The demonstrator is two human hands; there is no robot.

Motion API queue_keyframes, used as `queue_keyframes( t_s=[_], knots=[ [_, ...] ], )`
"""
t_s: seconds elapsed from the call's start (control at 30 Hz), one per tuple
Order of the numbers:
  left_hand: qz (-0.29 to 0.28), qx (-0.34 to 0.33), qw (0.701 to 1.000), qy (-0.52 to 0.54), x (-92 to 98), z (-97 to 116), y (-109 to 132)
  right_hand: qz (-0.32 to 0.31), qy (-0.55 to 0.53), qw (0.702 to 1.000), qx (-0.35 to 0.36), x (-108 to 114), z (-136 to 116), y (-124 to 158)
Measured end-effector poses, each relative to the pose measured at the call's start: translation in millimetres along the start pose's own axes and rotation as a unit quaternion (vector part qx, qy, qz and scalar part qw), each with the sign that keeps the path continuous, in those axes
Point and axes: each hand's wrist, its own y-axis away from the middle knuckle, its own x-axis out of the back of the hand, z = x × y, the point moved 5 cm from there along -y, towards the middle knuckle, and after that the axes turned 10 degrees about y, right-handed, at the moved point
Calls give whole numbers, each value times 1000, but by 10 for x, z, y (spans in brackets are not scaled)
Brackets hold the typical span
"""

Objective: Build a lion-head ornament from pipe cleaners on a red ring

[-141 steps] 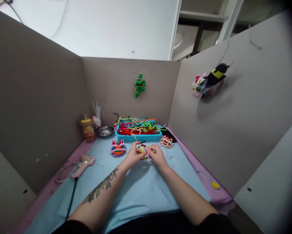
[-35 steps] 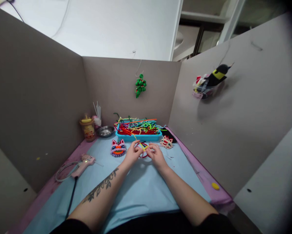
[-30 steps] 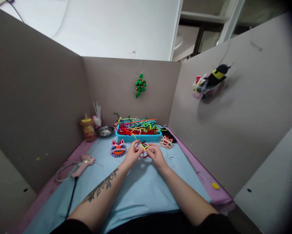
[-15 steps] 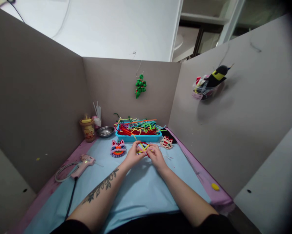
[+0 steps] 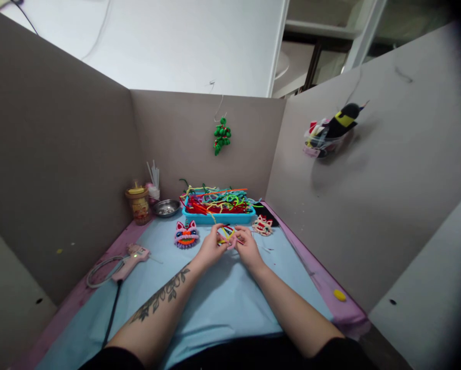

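Between both hands is a small piece of bent pipe cleaners [image 5: 227,232], with yellow, red and pink strands. My left hand [image 5: 214,245] pinches its left side, fingers closed. On the other side my right hand [image 5: 247,247] grips it with thumb and fingertips, which hide part of the work. A purple and orange lion-head figure [image 5: 186,235] of pipe cleaners lies to the left of my left hand. A cream and red one [image 5: 262,225] rests just beyond my right hand. Behind the hands stands a blue tray [image 5: 218,218] heaped with pipe cleaners in many colours.
At the left lies a pink glue gun [image 5: 132,262] with its cable. A metal bowl [image 5: 166,207], a lidded cup [image 5: 139,205] and white sticks [image 5: 155,177] stand at the back left. Grey partitions [image 5: 169,139] enclose three sides. A yellow disc [image 5: 339,295] lies at the right edge.
The pipe-cleaner piece has turned a little in my fingers, and a pink strand now shows below it. Both hands stay in nearly the same place.
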Motion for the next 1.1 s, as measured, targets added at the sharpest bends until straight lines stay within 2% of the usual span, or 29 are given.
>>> queue_keyframes(
  t_s=[0.2, 0.33, 0.53, 1.0, 1.1],
  knots=[
    [-11, -13, 1000, -19, -16, 16, 15, -19, -5, 999, -29, -52, 118, -17],
    [-13, -23, 1000, -8, -28, 26, 14, -40, 2, 999, -22, -58, 77, -20],
    [28, -12, 999, 20, 6, -25, -14, -39, 2, 999, -19, -40, 12, -10],
    [48, 10, 994, 102, 42, -46, -28, -33, -30, 999, -23, -70, 42, -21],
    [61, 9, 994, 92, 75, -47, -37, -11, -22, 999, -20, -36, 10, -12]
  ],
)
